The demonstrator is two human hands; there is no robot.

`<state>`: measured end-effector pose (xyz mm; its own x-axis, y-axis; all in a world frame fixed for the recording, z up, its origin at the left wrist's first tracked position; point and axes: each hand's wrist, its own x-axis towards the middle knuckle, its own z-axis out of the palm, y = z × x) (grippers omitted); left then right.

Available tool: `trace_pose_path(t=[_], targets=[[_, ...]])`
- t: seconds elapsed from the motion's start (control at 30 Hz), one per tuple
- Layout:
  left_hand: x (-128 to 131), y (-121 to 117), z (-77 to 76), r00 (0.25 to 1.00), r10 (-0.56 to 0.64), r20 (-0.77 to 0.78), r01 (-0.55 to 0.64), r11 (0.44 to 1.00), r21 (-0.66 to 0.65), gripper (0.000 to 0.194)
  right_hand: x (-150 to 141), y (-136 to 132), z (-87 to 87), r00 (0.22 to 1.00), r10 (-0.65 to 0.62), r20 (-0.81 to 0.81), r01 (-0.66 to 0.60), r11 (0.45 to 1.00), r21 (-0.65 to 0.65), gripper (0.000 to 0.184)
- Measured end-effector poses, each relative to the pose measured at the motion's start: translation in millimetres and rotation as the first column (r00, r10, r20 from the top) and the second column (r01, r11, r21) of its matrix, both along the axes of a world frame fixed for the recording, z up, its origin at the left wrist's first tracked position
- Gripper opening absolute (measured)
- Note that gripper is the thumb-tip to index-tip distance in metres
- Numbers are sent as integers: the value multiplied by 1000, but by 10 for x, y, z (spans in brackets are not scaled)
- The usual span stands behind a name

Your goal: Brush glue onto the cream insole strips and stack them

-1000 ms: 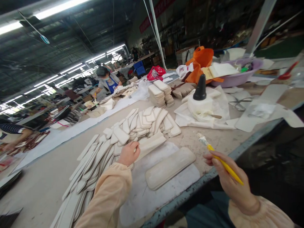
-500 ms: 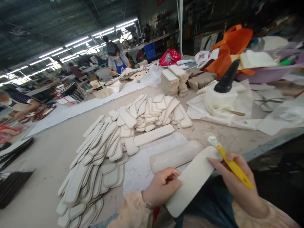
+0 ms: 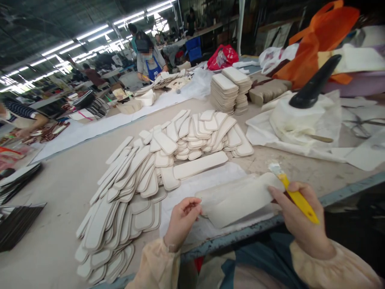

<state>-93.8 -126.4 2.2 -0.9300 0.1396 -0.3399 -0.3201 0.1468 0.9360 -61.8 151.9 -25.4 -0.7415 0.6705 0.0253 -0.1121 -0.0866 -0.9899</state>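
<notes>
My right hand (image 3: 305, 218) is closed around a yellow-handled brush (image 3: 297, 200) with white paste on its bristles. Its thumb and fingertips also pinch the right end of a pale, flat strip-shaped piece (image 3: 240, 206). That piece slants over another pale piece (image 3: 222, 190) lying on white paper; whether the two touch throughout, I cannot tell. My left hand (image 3: 183, 220) is at their left ends, fingers curled and pinched together; what they grip there is too small to make out. Beyond lies a large fanned heap of similar pale pieces (image 3: 164, 142).
A white tub (image 3: 288, 120) with a black cone-shaped object (image 3: 315, 86) and a stick stands on plastic at right. Behind are neat stacks of pieces (image 3: 224, 94), a red bag (image 3: 222, 57) and an orange bag (image 3: 319, 44). Dark strips (image 3: 19, 226) lie at left. Co-workers sit beyond.
The held piece has moved up and away from my lap, over the piece on the paper. My left hand has shifted left and off its near edge. The brush stays in my right hand.
</notes>
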Motion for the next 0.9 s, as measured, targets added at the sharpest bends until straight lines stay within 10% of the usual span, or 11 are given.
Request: trace_pose_path(t=[0.13, 0.33, 0.57, 0.9], targets=[[170, 3, 19, 958, -155, -241, 125, 983, -134, 55, 0, -68, 216, 999, 21, -39, -29, 979, -201, 42], [348, 25, -78, 948, -309, 76, 305, 951, 53, 36, 31, -168, 375, 999, -10, -31, 3, 975, -221, 46], [88, -36, -102, 988, -125, 96, 133, 987, -88, 32, -42, -27, 11, 1000, 15, -15, -13, 988, 152, 36], [-311, 38, -291, 991, -54, -119, 9, 935, -354, 20, -141, 163, -288, 987, -90, 131, -13, 775, 631, 35]])
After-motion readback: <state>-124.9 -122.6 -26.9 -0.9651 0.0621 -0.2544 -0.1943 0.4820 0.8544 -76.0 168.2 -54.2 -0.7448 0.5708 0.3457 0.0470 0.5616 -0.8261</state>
